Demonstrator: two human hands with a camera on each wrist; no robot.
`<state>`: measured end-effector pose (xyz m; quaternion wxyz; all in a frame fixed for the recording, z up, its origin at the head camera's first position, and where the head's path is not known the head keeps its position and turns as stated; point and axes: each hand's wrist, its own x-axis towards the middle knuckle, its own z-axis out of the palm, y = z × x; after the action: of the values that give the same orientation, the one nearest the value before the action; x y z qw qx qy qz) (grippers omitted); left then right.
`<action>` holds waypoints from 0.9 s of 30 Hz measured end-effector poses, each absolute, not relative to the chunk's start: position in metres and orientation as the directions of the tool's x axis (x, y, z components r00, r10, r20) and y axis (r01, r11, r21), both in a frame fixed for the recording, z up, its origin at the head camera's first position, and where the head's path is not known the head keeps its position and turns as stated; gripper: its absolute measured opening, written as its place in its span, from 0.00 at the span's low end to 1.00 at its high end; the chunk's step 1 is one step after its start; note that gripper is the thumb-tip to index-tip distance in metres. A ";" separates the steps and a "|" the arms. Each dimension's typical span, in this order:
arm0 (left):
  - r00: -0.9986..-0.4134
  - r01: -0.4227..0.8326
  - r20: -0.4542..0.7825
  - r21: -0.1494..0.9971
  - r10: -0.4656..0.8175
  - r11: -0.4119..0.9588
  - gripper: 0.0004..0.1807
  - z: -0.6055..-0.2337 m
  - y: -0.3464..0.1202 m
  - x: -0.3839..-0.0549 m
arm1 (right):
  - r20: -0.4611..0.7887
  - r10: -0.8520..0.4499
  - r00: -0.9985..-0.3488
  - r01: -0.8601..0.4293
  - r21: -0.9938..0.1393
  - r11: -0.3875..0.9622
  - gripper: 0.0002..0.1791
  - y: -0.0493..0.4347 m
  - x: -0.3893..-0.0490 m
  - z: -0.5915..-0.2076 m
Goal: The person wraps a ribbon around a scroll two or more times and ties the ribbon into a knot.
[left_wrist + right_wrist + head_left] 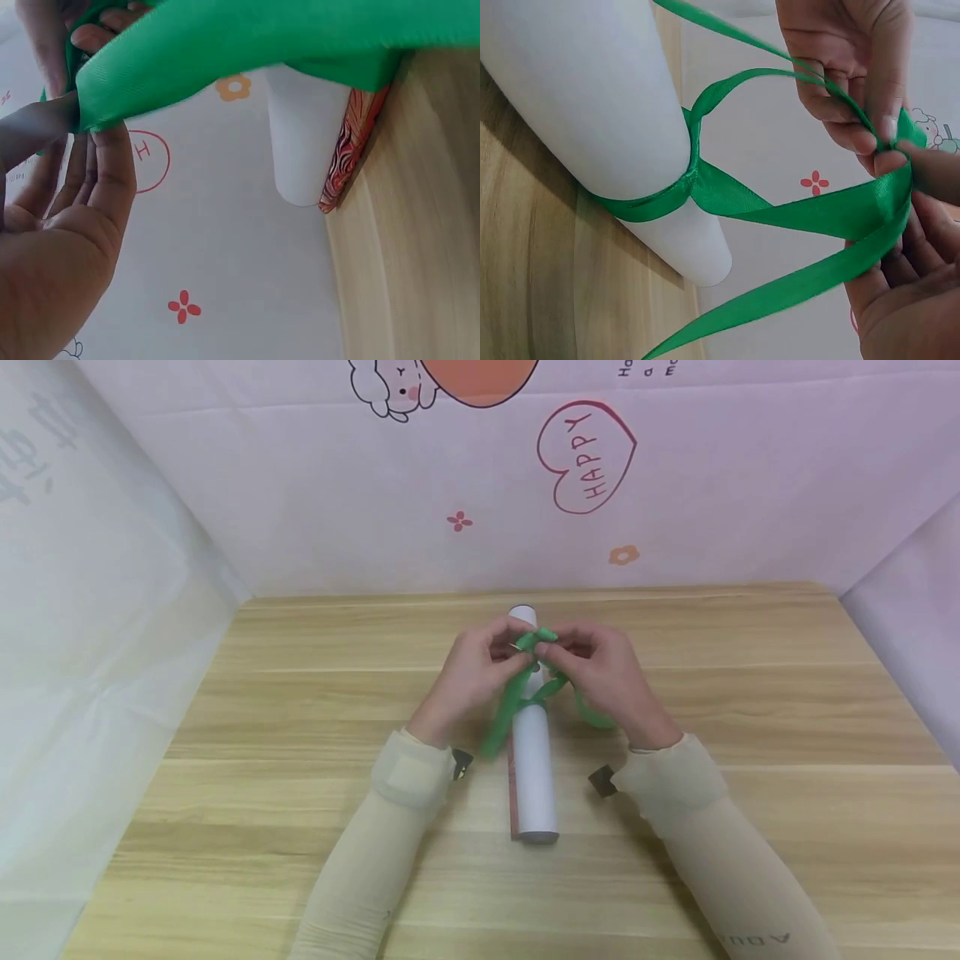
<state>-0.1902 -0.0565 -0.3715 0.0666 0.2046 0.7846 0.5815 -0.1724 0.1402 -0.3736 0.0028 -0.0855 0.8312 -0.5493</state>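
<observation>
A white paper roll lies lengthwise on the wooden table, its near end toward me. Green satin ribbon wraps once around it and crosses over itself at the roll, as the right wrist view shows. Above the far half of the roll, my left hand pinches ribbon between thumb and fingers. My right hand pinches it close beside, fingertips nearly meeting. Folded ribbon bunches between both hands. One loose tail hangs down left of the roll; another droops below the right hand.
A flat piece with a red swirling pattern lies along the roll's left side, against the table. Behind the table hangs a white cloth with printed drawings. Dark pieces stick out at both sleeve cuffs.
</observation>
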 end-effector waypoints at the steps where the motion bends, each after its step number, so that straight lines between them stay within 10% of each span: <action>1: -0.907 0.214 0.111 0.952 0.406 0.218 0.15 -0.371 -0.056 -0.190 | 0.089 -0.133 -0.987 -0.133 -0.918 0.373 0.16 0.140 -0.172 -0.374; 27: -0.930 0.043 -0.065 0.959 0.363 0.282 0.11 -0.372 -0.059 -0.194 | 0.047 -0.171 -0.984 -0.105 -0.932 0.347 0.25 0.143 -0.173 -0.368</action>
<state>-0.1938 -0.0590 -0.3718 0.1366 0.1285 0.7887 0.5854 -0.1731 0.1432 -0.3685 0.0294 -0.0842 0.8203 -0.5650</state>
